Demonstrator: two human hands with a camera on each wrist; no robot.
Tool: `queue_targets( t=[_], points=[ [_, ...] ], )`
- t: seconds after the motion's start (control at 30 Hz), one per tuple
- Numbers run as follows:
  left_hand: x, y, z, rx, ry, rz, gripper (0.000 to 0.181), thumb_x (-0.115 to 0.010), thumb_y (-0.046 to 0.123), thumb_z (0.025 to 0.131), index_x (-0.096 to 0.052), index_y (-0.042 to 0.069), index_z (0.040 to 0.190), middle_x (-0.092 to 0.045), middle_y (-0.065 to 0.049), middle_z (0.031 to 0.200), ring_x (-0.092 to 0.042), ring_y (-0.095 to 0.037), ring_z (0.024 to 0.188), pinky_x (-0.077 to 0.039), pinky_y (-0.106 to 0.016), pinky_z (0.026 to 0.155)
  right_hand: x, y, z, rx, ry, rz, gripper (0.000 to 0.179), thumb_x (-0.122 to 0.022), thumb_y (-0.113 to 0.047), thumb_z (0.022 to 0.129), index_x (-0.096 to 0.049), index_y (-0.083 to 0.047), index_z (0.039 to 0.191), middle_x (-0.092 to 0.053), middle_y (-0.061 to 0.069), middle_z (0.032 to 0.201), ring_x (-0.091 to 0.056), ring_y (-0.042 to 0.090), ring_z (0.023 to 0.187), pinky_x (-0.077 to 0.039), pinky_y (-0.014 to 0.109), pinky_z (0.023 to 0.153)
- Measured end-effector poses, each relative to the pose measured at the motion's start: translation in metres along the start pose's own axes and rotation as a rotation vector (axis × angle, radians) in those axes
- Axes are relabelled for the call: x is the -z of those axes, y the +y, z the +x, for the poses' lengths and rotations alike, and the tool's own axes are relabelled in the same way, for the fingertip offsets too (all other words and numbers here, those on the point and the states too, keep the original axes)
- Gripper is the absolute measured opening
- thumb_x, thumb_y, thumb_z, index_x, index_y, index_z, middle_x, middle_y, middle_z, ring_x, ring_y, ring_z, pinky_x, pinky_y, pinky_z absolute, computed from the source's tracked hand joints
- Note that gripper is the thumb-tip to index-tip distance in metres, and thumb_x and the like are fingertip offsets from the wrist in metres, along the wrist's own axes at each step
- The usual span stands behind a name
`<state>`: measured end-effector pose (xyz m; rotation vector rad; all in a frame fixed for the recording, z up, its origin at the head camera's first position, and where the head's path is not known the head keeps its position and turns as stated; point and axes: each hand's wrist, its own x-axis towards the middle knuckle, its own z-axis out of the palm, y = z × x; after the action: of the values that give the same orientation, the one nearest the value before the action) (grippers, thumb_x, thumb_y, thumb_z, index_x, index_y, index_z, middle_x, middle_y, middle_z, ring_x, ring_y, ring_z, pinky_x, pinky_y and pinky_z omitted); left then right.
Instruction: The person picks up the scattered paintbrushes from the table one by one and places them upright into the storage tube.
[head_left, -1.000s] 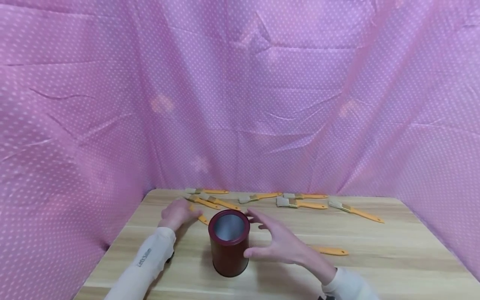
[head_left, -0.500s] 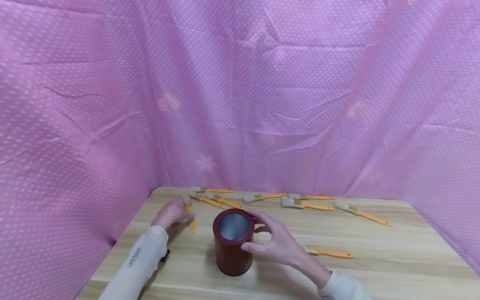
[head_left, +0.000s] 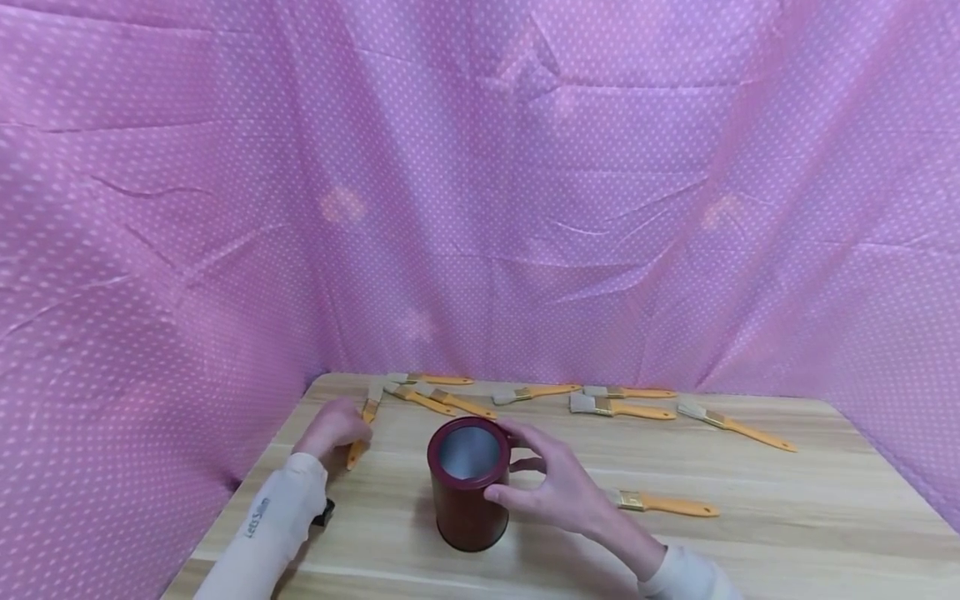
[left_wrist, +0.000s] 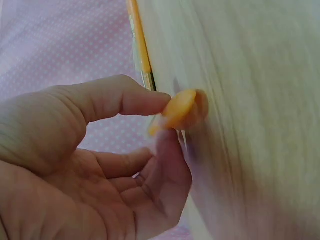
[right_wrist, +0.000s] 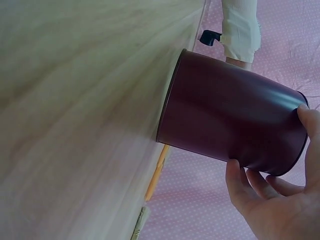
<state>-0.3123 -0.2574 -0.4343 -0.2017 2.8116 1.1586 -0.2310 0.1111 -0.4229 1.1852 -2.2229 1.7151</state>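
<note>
My left hand (head_left: 335, 428) pinches a paintbrush (head_left: 358, 442) by its orange handle, at the left of the table. The brush's pale bristles point toward the back edge. In the left wrist view, thumb and forefinger meet at the blurred handle (left_wrist: 179, 107), close over the wood. A dark red cylindrical can (head_left: 470, 512), open at the top with a grey interior, stands upright at the middle front. My right hand (head_left: 551, 482) holds the can near its rim from the right, thumb in front and fingers behind; the right wrist view shows the fingertips (right_wrist: 233, 170) against its wall.
Several more paintbrushes (head_left: 622, 410) lie along the back of the wooden table (head_left: 750, 550), two of them crossing near the left. Another brush (head_left: 678, 506) lies right of my right hand. Pink dotted cloth (head_left: 480, 208) encloses the back and sides.
My left hand has moved left with the brush, whose handle end has swung from pointing right to pointing front-left. My right hand has closed in on the can. The head view has shifted slightly.
</note>
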Motion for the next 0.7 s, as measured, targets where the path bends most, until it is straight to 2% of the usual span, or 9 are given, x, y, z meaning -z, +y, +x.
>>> queue_targets(
  t=[0.17,0.27,0.33,0.37,0.43,0.5,0.6,0.7],
  points=[
    [0.004,-0.011,0.004,0.035,-0.082,-0.240,0.029,-0.067,-0.009,0.072,-0.048,0.011,0.063,-0.047,0.000,0.059,-0.042,-0.013,0.052,-0.038,-0.025,0.049,0.000,0.000,-0.001,-0.004,-0.002,-0.001,0.075,-0.088,-0.024,0.083,-0.052,-0.012,0.147,-0.062,-0.001,0.133,-0.059,0.026,0.118,-0.057,0.040,0.088],
    [0.011,-0.014,0.003,0.029,-0.124,-0.289,0.018,-0.072,-0.005,0.076,-0.057,0.005,0.076,-0.054,-0.003,0.068,-0.047,-0.013,0.057,-0.041,-0.025,0.054,-0.001,0.000,-0.001,0.001,-0.005,0.004,0.075,-0.088,-0.024,0.083,-0.052,-0.011,0.147,-0.062,0.001,0.133,-0.059,0.027,0.117,-0.057,0.040,0.088],
    [0.016,-0.011,-0.001,0.027,-0.130,-0.316,0.019,-0.073,-0.004,0.077,-0.061,0.001,0.090,-0.059,-0.006,0.079,-0.053,-0.016,0.066,-0.047,-0.028,0.060,-0.001,0.000,-0.001,0.007,-0.007,0.007,0.075,-0.088,-0.023,0.083,-0.052,-0.009,0.147,-0.062,0.002,0.132,-0.059,0.028,0.117,-0.057,0.040,0.087],
    [0.018,-0.008,-0.003,0.026,-0.133,-0.349,0.023,-0.072,-0.005,0.077,-0.060,-0.001,0.096,-0.059,-0.007,0.084,-0.054,-0.018,0.071,-0.048,-0.030,0.064,-0.002,0.000,-0.001,0.007,-0.007,0.008,0.075,-0.088,-0.023,0.083,-0.052,-0.010,0.147,-0.062,0.002,0.132,-0.059,0.027,0.117,-0.057,0.039,0.087],
    [0.023,-0.001,-0.005,-0.031,-0.110,-0.324,0.029,-0.071,-0.005,0.076,-0.060,-0.005,0.103,-0.059,-0.009,0.089,-0.056,-0.021,0.078,-0.052,-0.035,0.069,-0.002,0.001,0.000,0.009,-0.005,0.004,0.075,-0.088,-0.023,0.083,-0.052,-0.010,0.147,-0.062,0.002,0.132,-0.059,0.027,0.117,-0.057,0.039,0.087],
    [0.029,0.009,-0.006,-0.098,-0.083,-0.256,0.030,-0.072,-0.002,0.078,-0.062,-0.004,0.106,-0.059,-0.008,0.090,-0.055,-0.021,0.080,-0.052,-0.036,0.071,-0.002,0.002,0.001,0.010,0.004,-0.008,0.074,-0.088,-0.024,0.083,-0.052,-0.011,0.146,-0.063,0.002,0.131,-0.060,0.026,0.117,-0.057,0.040,0.087],
    [0.034,0.026,-0.009,-0.182,-0.047,-0.207,0.034,-0.076,0.000,0.081,-0.064,-0.005,0.112,-0.062,-0.010,0.094,-0.057,-0.021,0.084,-0.056,-0.038,0.074,-0.001,0.005,0.003,0.010,0.021,-0.027,0.073,-0.089,-0.024,0.082,-0.053,-0.011,0.145,-0.064,0.001,0.130,-0.060,0.024,0.116,-0.058,0.039,0.086],
    [0.035,0.047,-0.017,-0.212,-0.069,-0.285,0.043,-0.078,0.000,0.084,-0.059,-0.005,0.123,-0.061,-0.014,0.105,-0.061,-0.023,0.091,-0.058,-0.040,0.080,-0.001,0.007,0.006,0.011,0.038,-0.036,0.073,-0.089,-0.023,0.082,-0.054,-0.010,0.145,-0.064,0.001,0.130,-0.061,0.023,0.116,-0.058,0.040,0.085]
  ],
)
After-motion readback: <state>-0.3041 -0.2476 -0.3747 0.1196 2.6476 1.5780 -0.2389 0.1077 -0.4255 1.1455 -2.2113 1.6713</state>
